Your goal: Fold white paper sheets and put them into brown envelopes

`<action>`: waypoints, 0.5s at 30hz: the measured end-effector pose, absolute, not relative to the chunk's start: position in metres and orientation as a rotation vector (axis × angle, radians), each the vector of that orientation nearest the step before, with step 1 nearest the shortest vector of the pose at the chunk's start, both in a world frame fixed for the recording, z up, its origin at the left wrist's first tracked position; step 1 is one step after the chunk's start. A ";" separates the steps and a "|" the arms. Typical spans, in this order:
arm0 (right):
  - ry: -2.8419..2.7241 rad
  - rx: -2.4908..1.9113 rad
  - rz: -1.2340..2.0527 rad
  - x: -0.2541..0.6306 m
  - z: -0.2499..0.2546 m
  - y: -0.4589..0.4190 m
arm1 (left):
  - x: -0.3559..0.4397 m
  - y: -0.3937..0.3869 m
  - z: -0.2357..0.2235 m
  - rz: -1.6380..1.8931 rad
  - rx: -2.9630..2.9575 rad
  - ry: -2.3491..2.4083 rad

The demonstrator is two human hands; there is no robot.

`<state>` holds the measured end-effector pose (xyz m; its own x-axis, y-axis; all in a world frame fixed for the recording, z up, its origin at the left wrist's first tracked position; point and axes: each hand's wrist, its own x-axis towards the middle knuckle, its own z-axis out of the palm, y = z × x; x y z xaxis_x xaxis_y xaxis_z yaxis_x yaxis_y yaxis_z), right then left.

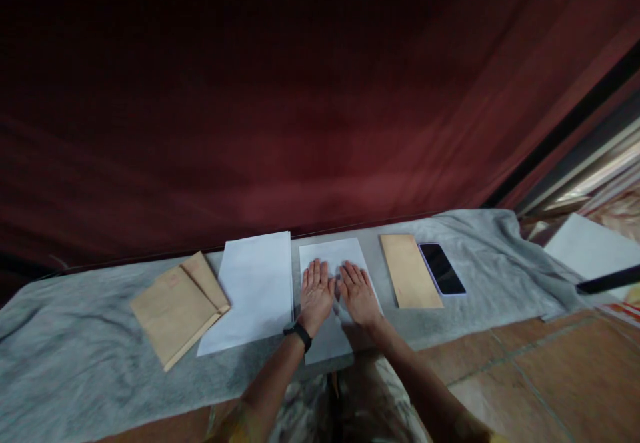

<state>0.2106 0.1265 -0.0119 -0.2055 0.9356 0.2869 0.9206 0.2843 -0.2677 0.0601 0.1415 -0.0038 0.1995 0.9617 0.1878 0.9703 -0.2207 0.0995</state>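
A white sheet of paper [327,348] lies in front of me on the grey cloth. My left hand [316,294] rests flat on its left half, fingers stretched out and pointing away from me; a dark band is on that wrist. On the right half, my right hand [358,294] lies palm down with its fingers slightly spread. Neither hand holds anything. To the left is a stack of white paper [255,290], close beside the sheet. Right of the sheet lies a brown envelope [411,273].
Several brown envelopes [175,303] overlap the paper stack's left edge. A phone [443,270] with a purple edge lies right of the single envelope. Grey cloth [505,270] covers the long surface, against a dark red backdrop [320,130]. Tiled floor [500,370] shows at the lower right.
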 end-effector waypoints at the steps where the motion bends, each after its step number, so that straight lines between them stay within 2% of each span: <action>1: -2.169 -1.664 0.054 0.209 -0.011 0.134 | 0.059 0.145 -0.002 -0.319 -2.391 -1.955; 9: -2.161 -1.723 -0.056 0.210 -0.015 0.175 | 0.056 0.162 -0.004 -0.315 -2.299 -2.072; 15: -2.053 -1.850 -0.031 0.220 -0.012 0.163 | 0.056 0.161 -0.009 -0.357 -2.315 -2.072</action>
<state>0.2204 0.1627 -0.0122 -0.0650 0.9553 0.2885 0.9637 0.1351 -0.2304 0.0561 0.1613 -0.0090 0.0959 0.9793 0.1782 0.9825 -0.1218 0.1407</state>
